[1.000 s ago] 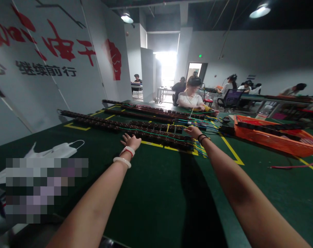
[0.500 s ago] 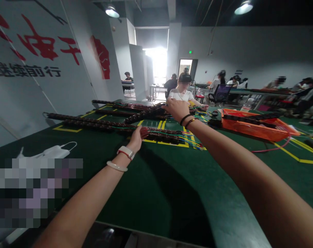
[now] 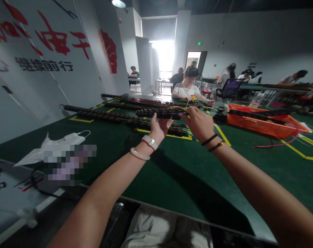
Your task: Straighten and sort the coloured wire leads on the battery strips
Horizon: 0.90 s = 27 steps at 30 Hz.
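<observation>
A black, ridged wire harness (image 3: 158,112) is held raised over the green table, its wires toward the right. My right hand (image 3: 200,123) is closed around its right, wired end, with a yellow wire (image 3: 178,107) arching beside the fingers. Below the middle of the harness, my left hand (image 3: 160,130) is cupped palm up, thumb and fingers curled against its underside. Just behind my left hand lie long dark wire harnesses (image 3: 107,116) with green, blue and yellow leads at their right ends.
An orange basket (image 3: 259,129) holding black pieces stands at the right, a pink cable (image 3: 275,146) trailing from it. Yellow tape (image 3: 81,119) marks the green table (image 3: 177,182). A white mask (image 3: 66,141) lies at left. Across the table sits a co-worker (image 3: 189,88).
The harness in my right hand has come nearer and turned roughly level. My left hand has moved from the lying harnesses to beneath it. My view has shifted left and down.
</observation>
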Each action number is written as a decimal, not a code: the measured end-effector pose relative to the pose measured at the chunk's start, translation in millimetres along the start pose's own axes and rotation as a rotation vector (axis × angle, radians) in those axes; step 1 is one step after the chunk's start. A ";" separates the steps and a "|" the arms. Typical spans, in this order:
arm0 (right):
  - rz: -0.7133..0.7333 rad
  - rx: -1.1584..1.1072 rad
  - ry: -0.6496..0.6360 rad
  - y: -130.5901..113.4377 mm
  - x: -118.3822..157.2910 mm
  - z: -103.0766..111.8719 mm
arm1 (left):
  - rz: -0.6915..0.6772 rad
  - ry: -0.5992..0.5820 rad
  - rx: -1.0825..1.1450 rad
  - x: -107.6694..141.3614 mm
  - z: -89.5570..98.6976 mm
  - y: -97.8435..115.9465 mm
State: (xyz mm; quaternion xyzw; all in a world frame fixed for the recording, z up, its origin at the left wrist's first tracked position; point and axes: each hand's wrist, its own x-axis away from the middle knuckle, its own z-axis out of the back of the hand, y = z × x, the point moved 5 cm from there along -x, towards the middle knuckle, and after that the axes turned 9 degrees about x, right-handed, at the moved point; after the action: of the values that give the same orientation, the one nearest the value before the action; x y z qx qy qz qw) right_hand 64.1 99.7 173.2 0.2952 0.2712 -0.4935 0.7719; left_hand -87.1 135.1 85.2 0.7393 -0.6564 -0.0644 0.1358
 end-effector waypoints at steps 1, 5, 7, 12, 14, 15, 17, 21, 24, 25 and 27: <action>-0.028 -0.008 0.015 6.2 6.6 1.7 | 0.018 -0.017 -0.026 7.4 -2.5 -2.0; -0.072 -0.066 0.011 20.1 35.3 1.0 | 0.076 -0.079 -0.146 39.4 -1.9 -3.7; -0.051 -0.112 -0.042 17.3 51.0 -4.4 | 0.077 -0.045 -0.187 55.2 9.4 -2.1; 0.001 -0.243 -0.226 -4.1 86.3 -27.9 | 0.120 0.040 -0.265 87.0 50.0 4.8; -0.005 -0.314 -0.292 -10.2 96.8 -40.2 | 0.174 0.020 -0.329 94.7 61.5 10.1; -0.011 -0.350 -0.328 -12.2 101.4 -46.9 | 0.213 0.027 -0.366 97.9 66.9 13.2; -0.026 -0.414 -0.409 -14.0 110.3 -61.0 | 0.288 0.066 -0.440 103.9 76.1 20.2; -0.030 -0.566 -0.544 -14.7 124.6 -84.2 | 0.400 0.114 -0.557 120.5 86.2 25.9; -0.018 -0.678 -0.629 -14.5 130.0 -94.5 | 0.547 0.063 -0.585 138.1 87.2 9.9; -0.009 -0.700 -0.652 -14.2 130.6 -96.6 | 0.626 0.017 -0.587 144.5 85.6 0.2; 0.017 -0.714 -0.681 -12.8 130.0 -99.1 | 0.797 -0.105 -0.606 156.1 79.6 -21.8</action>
State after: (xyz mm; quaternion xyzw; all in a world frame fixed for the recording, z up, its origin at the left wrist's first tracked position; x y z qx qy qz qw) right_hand 87.3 88.8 11.2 -0.1635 0.1530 -0.4318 0.8737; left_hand -67.9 -26.2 16.0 0.3541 -0.8455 -0.2323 0.3251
